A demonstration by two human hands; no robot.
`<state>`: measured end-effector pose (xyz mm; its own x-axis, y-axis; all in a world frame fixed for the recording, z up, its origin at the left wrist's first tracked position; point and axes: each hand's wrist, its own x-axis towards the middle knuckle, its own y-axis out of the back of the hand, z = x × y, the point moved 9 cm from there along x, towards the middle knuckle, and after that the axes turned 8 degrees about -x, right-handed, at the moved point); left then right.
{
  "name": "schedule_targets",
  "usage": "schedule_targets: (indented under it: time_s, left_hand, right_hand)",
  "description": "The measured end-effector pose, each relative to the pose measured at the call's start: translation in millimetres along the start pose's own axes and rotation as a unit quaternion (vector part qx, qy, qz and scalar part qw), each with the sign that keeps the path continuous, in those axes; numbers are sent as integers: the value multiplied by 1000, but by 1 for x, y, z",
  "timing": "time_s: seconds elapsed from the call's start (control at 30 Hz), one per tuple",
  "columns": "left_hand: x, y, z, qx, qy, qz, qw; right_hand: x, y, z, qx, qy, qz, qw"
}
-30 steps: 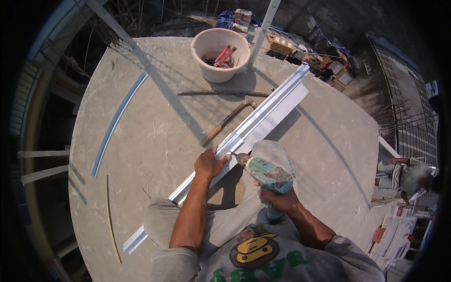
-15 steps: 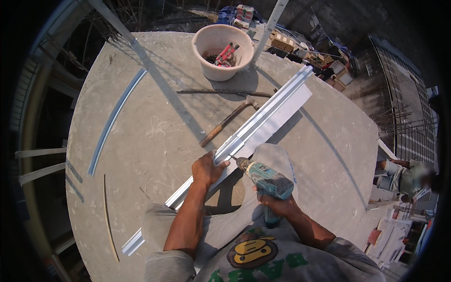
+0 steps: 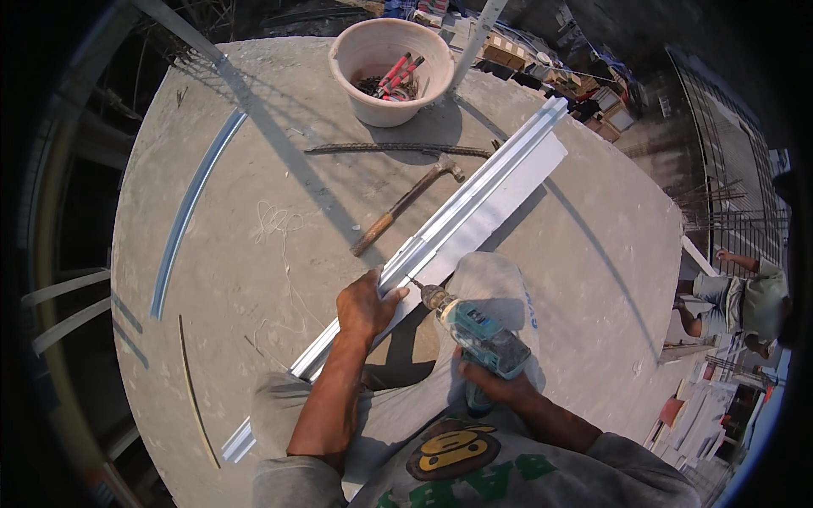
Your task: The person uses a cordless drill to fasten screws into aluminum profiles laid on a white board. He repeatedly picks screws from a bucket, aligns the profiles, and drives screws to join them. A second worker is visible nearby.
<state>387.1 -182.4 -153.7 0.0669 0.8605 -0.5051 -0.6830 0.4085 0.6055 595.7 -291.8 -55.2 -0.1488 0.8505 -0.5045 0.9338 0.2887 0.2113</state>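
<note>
Left grip (image 3: 366, 308) clasps the metal channel (image 3: 486, 179), which slants to upper right; right grip (image 3: 505, 386) holds the drill (image 3: 487, 337), pointing upper left.

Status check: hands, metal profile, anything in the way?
Left hand gripping metal profile. Right hand holding drill, bit at profile, contact unclear. Hammer on profile's far side, away from bit.

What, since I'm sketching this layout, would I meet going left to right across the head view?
Long bluish metal strip → left hand → teal drill → another person near the right edge.
</note>
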Motion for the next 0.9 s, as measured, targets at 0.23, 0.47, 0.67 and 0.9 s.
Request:
schedule_targets:
  time_s: [0.23,0.47,0.67,0.9]
  left_hand:
    - [-2,1,1,1,-1,8,1000]
    - [-1,3,2,-1,1,8,1000]
    - [-1,4,1,-1,1,19,1000]
    - [-2,3,0,-4,14,6,1000]
  right_hand:
    - [1,-2,3,-47,16,7,999]
    - [1,-1,2,-40,5,1,999]
    - [2,-2,1,-60,19,2,998]
    - [1,1,-1,-67,19,13,998]
